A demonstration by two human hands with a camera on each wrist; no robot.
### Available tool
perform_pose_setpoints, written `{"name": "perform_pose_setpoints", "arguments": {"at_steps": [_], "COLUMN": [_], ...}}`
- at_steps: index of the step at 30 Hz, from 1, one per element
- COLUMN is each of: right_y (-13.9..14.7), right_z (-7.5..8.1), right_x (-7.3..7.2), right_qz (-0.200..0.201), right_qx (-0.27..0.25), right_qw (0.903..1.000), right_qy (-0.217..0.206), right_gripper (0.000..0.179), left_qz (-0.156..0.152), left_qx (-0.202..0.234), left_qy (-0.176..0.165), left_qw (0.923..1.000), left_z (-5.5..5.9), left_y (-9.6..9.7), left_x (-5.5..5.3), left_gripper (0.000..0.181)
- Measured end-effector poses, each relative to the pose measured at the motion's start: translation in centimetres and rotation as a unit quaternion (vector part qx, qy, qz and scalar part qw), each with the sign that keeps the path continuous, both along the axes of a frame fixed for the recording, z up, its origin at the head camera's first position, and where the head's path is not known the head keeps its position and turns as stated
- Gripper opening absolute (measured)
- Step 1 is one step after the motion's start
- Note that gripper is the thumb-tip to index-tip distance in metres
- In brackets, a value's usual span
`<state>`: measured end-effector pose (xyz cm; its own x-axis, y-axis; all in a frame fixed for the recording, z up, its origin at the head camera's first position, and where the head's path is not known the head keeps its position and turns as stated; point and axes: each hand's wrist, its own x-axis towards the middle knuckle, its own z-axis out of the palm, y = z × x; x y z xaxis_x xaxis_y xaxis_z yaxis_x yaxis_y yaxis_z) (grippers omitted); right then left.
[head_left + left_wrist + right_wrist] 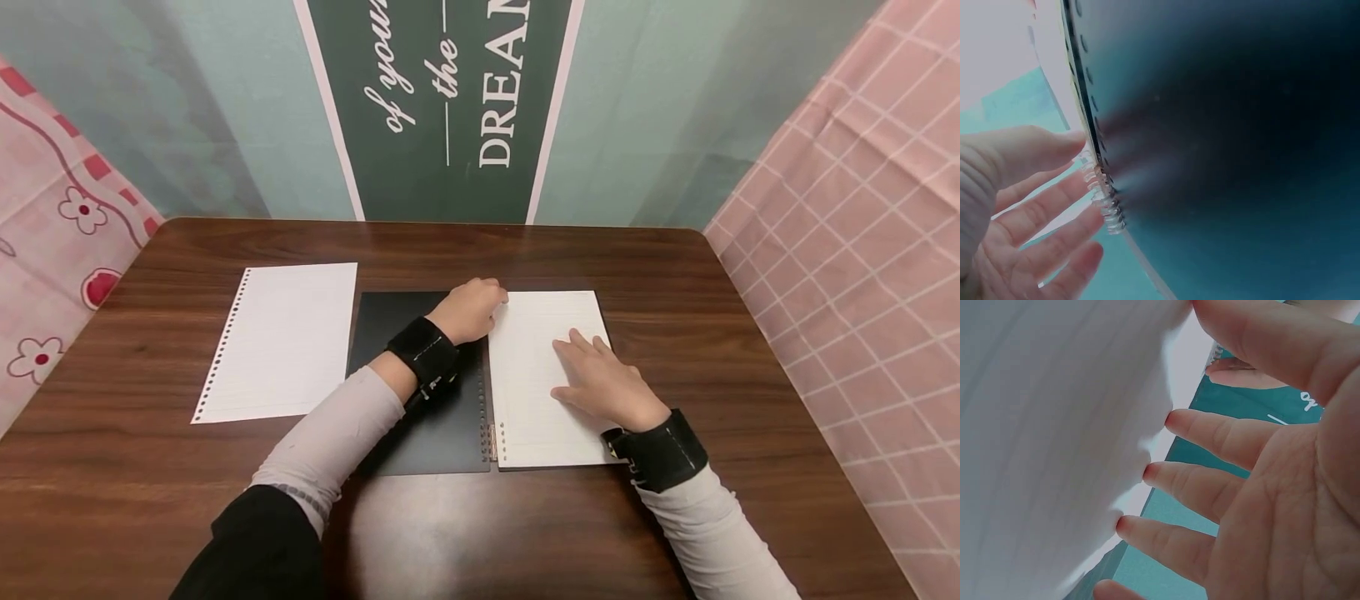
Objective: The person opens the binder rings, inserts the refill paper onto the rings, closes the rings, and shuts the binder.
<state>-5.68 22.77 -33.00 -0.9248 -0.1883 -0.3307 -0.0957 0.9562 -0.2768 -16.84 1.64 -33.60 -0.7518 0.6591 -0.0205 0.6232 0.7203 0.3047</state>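
A loose-leaf binder with a dark cover lies spread on the table, its lined white pages stacked on the right half. At the far end of the spine, my left hand grips the binder by its rings. In the left wrist view, the thumb and curled fingertips meet at the clear rings. My right hand rests on the pages with fingers spread. Its fingertips press into the paper in the right wrist view. The left forearm crosses over the dark cover and hides part of it.
Left of the binder lies a loose lined sheet with punched holes down its left side. The brown wooden table ends at a green backdrop with lettering. Pink cloths hang at both sides.
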Motion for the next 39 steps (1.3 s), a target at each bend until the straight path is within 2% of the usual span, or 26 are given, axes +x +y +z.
{"name": "perform_pose_setpoints", "arguments": {"at_steps": [10, 15, 19, 24, 28, 32, 39], "right_y": [0.0, 0.0, 0.0, 0.4, 0.7, 0.9, 1.0], "right_z": [-0.1, -0.1, -0.1, -0.1, 0.2, 0.5, 0.7], "right_x": [0.1, 0.4, 0.2, -0.5, -0.9, -1.1, -1.7], "right_qz": [0.001, 0.000, 0.005, 0.004, -0.007, -0.032, -0.068], "right_qx": [0.003, 0.006, 0.006, -0.042, -0.096, -0.119, -0.155], "right_qw": [1.0000, 1.0000, 0.9999, 0.9982, 0.9931, 0.9906, 0.9844], "right_qy": [0.004, 0.001, 0.007, 0.042, 0.067, 0.059, 0.048], "right_gripper": [0.071, 0.071, 0.068, 0.054, 0.046, 0.045, 0.047], "left_qz": [0.005, -0.004, -0.010, -0.004, 0.017, 0.044, 0.089], "left_qx": [-0.008, -0.011, 0.004, 0.013, 0.008, 0.016, 0.075], "left_qy": [-0.016, -0.023, -0.038, -0.063, -0.062, -0.054, -0.063], "left_qw": [0.9998, 0.9997, 0.9992, 0.9979, 0.9979, 0.9974, 0.9912], "left_z": [-0.3, -0.6, -0.7, -0.5, 0.2, 0.8, 0.7], "left_y": [0.0, 0.0, -0.2, -0.2, -0.3, -0.7, -1.7], "left_x": [-0.4, -0.3, -0.4, -0.2, 0.5, 1.6, 3.7], "left_gripper": [0.028, 0.029, 0.031, 0.034, 0.035, 0.040, 0.044]}}
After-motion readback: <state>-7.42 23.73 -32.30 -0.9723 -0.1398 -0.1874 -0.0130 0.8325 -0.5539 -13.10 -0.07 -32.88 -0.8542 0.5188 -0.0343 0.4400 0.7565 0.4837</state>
